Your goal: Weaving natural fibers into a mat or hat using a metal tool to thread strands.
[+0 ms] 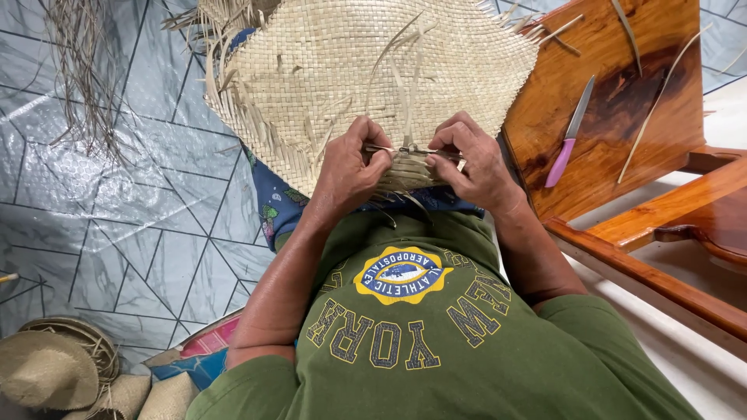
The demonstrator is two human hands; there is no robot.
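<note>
While the head camera looked straight down, both hands met at the near edge of a woven straw mat [366, 66] resting across the person's lap. The left hand [348, 167] was closed, its fingers pinching a thin strand [381, 148] against the mat's edge. The right hand [471, 159] was likewise closed, gripping the same strand at its other end, so that it ran taut between the two hands.

As a judgement of progress, the broad central field of the mat appeared fully plaited, whereas its border was unfinished: loose strips [408, 66] stood up above the hands at 12 o'clock, and a ragged fringe [233, 101] hung from the edge at 10 o'clock. Only the short stretch between the hands looked folded and bound.

At 2 o'clock a knife with a pink handle [568, 140] lay on a varnished wooden bench [622, 85], apart from both hands, with a few stray strips beside it. At 11 o'clock a bundle of dry fibres [82, 78] lay on the patterned floor covering [117, 218]. At 8 o'clock several finished straw hats [47, 365] were stacked on the floor.
</note>
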